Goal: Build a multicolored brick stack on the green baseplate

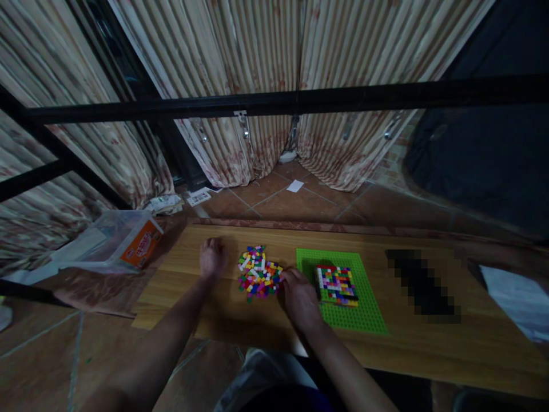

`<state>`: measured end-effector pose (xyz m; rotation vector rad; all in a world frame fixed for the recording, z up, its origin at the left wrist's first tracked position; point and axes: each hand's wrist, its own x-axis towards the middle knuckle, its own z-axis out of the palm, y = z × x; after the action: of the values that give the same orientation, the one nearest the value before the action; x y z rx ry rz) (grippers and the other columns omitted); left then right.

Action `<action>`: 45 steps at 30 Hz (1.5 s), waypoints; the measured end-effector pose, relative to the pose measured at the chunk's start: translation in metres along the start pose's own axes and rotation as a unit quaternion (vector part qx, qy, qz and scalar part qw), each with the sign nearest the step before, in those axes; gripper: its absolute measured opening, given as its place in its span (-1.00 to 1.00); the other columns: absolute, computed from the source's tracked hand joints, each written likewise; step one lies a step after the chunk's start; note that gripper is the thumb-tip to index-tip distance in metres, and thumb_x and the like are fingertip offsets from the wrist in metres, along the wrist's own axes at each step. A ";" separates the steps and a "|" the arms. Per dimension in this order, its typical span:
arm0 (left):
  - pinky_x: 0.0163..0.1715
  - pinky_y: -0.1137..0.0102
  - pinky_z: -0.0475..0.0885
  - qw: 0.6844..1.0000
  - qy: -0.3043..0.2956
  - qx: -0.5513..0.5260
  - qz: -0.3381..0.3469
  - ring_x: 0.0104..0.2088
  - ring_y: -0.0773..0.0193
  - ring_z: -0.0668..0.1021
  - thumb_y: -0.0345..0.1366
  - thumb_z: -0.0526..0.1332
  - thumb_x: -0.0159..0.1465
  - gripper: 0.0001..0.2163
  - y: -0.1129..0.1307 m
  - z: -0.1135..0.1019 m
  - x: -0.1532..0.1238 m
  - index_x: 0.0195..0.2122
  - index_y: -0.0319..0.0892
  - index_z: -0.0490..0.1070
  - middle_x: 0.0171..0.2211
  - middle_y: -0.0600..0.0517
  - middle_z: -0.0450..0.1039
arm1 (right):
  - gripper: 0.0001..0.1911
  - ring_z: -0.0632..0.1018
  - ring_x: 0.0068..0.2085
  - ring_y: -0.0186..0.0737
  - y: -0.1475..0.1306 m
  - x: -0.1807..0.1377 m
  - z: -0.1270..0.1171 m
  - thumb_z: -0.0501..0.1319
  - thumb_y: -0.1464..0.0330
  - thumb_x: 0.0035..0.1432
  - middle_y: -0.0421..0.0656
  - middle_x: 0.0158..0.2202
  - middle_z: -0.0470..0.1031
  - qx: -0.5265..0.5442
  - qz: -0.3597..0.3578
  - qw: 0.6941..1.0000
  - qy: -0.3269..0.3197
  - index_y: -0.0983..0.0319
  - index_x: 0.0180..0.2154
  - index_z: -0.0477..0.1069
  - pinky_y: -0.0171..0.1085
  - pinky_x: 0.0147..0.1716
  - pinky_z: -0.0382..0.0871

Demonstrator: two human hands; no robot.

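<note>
A loose pile of small toy bricks point(260, 273) in many colours lies on the wooden table. My right hand point(301, 298) is at the pile's right edge, thumb and fingers pinched together around what looks like a small brick at their tips. Left of the pile, apart from it, my left hand point(212, 257) rests on the tabletop with its fingers curled in; whether anything is inside is hidden. A green studded baseplate point(371, 312) lies to the right, carrying a squarish multicoloured brick build point(337, 285) with a partly uneven top.
The wooden table point(429, 349) stretches right, where a pixelated dark patch point(422, 283) and white paper point(517, 297) appear. A clear plastic box point(107, 243) with an orange label stands off the left end. Beyond are a dark metal bar point(274, 105), striped curtains point(257, 51) and tiled floor.
</note>
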<state>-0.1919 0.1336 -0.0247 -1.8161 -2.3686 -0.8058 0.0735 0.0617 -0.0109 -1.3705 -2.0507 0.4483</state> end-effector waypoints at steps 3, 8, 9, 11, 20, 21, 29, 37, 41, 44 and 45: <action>0.03 0.19 0.35 1.000 0.000 0.008 0.003 -0.03 0.08 0.45 -0.35 0.02 0.19 -0.68 0.004 0.012 0.016 -0.06 -0.22 0.40 -0.08 -0.15 0.44 | -0.77 0.51 -0.22 -0.15 0.004 -0.001 0.005 0.10 0.59 0.10 -0.07 -0.29 0.50 -0.015 -0.010 1.000 0.007 0.22 -0.29 0.45 -0.23 -0.18 0.39; 0.02 0.17 0.33 0.997 -0.025 0.064 0.029 -0.04 0.04 0.44 -0.38 -0.01 0.20 -0.68 0.011 0.026 0.031 -0.10 -0.25 0.44 -0.11 -0.18 0.46 | -0.77 0.51 -0.24 -0.14 0.008 -0.005 0.009 0.08 0.57 0.15 -0.07 -0.29 0.49 -0.006 -0.010 1.000 0.015 0.22 -0.27 0.46 -0.22 -0.19 0.41; 0.02 0.17 0.32 0.995 -0.036 0.079 0.042 -0.04 0.03 0.44 -0.38 -0.02 0.21 -0.68 0.012 0.027 0.034 -0.10 -0.26 0.44 -0.11 -0.19 0.46 | -0.77 0.51 -0.22 -0.14 0.009 -0.005 0.010 0.07 0.56 0.17 -0.06 -0.27 0.49 0.001 -0.011 1.000 0.018 0.23 -0.26 0.46 -0.21 -0.18 0.41; 0.03 0.17 0.30 0.991 -0.052 0.104 0.068 -0.03 0.02 0.44 -0.40 -0.03 0.21 -0.67 0.016 0.028 0.039 -0.09 -0.29 0.43 -0.09 -0.21 0.46 | -0.77 0.51 -0.17 -0.13 0.009 -0.005 0.010 0.06 0.54 0.20 -0.04 -0.23 0.49 0.013 -0.018 0.999 0.023 0.24 -0.24 0.46 -0.20 -0.14 0.41; 0.11 0.22 0.26 0.988 -0.064 0.092 0.108 0.06 0.04 0.38 -0.42 -0.01 0.20 -0.66 0.025 0.035 0.051 -0.04 -0.24 0.40 -0.01 -0.17 0.40 | -0.78 0.48 -0.19 -0.11 0.006 -0.004 0.005 0.11 0.57 0.17 -0.08 -0.26 0.48 -0.049 -0.029 0.998 -0.040 0.21 -0.23 0.46 -0.21 -0.17 0.40; 0.11 0.22 0.26 0.989 -0.061 0.084 0.105 0.07 0.04 0.37 -0.43 -0.01 0.20 -0.66 0.025 0.035 0.051 -0.03 -0.24 0.40 -0.01 -0.17 0.40 | -0.78 0.47 -0.18 -0.11 0.006 -0.004 0.005 0.13 0.58 0.15 -0.08 -0.25 0.48 -0.060 -0.032 0.997 -0.048 0.21 -0.23 0.46 -0.20 -0.17 0.40; 0.13 0.23 0.26 0.992 -0.062 0.060 0.094 0.06 0.07 0.38 -0.42 0.02 0.20 -0.70 0.024 0.037 0.052 -0.07 -0.18 0.40 0.00 -0.13 0.38 | -0.71 0.46 -0.18 -0.07 0.001 -0.012 0.011 0.14 0.65 0.11 -0.03 -0.21 0.47 -0.115 -0.011 0.993 -0.027 0.25 -0.19 0.47 -0.18 -0.17 0.39; 0.12 0.23 0.26 0.991 -0.053 0.070 0.101 0.05 0.07 0.38 -0.40 0.02 0.20 -0.73 0.022 0.037 0.052 -0.12 -0.18 0.41 -0.02 -0.12 0.39 | -0.67 0.46 -0.19 -0.06 0.002 -0.018 0.021 0.11 0.64 0.11 -0.01 -0.21 0.46 -0.118 0.001 0.993 -0.003 0.27 -0.14 0.46 -0.13 -0.15 0.39; 0.12 0.23 0.26 0.989 -0.047 0.080 0.112 0.04 0.05 0.39 -0.40 0.01 0.21 -0.71 0.022 0.038 0.052 -0.10 -0.21 0.41 -0.04 -0.15 0.40 | -0.69 0.45 -0.15 -0.04 0.003 -0.021 0.024 0.13 0.63 0.11 0.01 -0.16 0.45 -0.114 0.005 0.993 0.004 0.28 -0.13 0.45 -0.11 -0.10 0.38; 0.10 0.22 0.27 0.989 -0.048 0.087 0.108 0.02 0.05 0.40 -0.41 0.00 0.21 -0.70 0.022 0.038 0.052 -0.09 -0.21 0.41 -0.06 -0.13 0.42 | -0.69 0.44 -0.12 -0.05 0.003 -0.021 0.024 0.13 0.61 0.12 0.03 -0.09 0.44 -0.112 0.006 0.994 0.014 0.29 -0.10 0.44 -0.11 -0.09 0.37; 0.10 0.22 0.27 0.989 -0.047 0.087 0.105 0.03 0.05 0.40 -0.41 0.01 0.21 -0.70 0.022 0.039 0.052 -0.08 -0.20 0.41 -0.05 -0.13 0.42 | -0.69 0.44 -0.12 -0.06 0.003 -0.021 0.024 0.13 0.61 0.13 0.03 -0.09 0.44 -0.112 0.005 0.994 0.013 0.30 -0.10 0.44 -0.11 -0.09 0.37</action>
<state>-0.1778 0.2003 -0.0320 -2.0252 -2.1696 -0.4847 0.0652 0.0449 -0.0371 -1.5084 -2.1246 0.2071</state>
